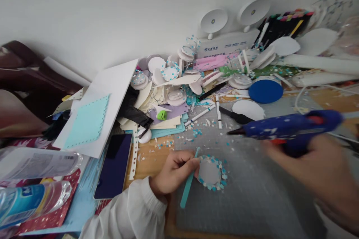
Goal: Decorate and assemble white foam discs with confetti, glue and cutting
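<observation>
Blue glue gun [280, 126] fills the right hand [312, 170], fingers wrapped round it, while the left hand [174, 171] pinches a teal strip [187, 191].

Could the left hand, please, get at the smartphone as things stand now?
Probably yes: the smartphone lies near the left hand, and nothing seems to cover its screen. However, this hand's fingers appear to pinch the confetti-edged disc, so they would likely need to let go first.
</observation>
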The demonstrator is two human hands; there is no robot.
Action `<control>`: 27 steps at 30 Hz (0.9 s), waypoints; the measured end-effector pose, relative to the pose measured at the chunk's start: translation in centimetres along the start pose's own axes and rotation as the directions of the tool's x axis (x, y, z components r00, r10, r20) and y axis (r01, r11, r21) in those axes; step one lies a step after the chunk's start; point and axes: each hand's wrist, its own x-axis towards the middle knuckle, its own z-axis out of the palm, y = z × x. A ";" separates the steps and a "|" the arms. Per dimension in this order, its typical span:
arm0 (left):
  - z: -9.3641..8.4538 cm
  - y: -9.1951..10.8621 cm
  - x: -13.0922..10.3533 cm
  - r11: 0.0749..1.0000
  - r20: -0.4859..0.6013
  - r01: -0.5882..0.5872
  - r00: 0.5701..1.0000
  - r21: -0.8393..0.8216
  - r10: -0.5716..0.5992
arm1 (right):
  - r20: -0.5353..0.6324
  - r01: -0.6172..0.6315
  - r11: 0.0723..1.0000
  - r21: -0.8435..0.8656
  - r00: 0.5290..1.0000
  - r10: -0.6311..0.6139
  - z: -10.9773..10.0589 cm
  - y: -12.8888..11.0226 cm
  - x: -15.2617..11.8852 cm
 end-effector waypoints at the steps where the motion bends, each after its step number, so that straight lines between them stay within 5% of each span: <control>1: 0.0 0.0 0.0 1.000 0.003 -0.005 1.000 -0.001 0.005 | 0.044 0.012 0.999 0.051 0.999 -0.014 0.8 -1.3 -0.1; 7: -0.2 -0.2 0.0 1.000 0.028 -0.014 1.000 -0.008 0.014 | 0.149 0.129 0.979 0.160 0.977 -0.153 3.7 -3.5 -1.1; 27: -0.2 0.1 0.2 0.998 0.057 -0.052 0.997 0.020 0.050 | 0.246 0.154 0.977 0.148 0.951 -0.187 4.2 -1.7 -2.0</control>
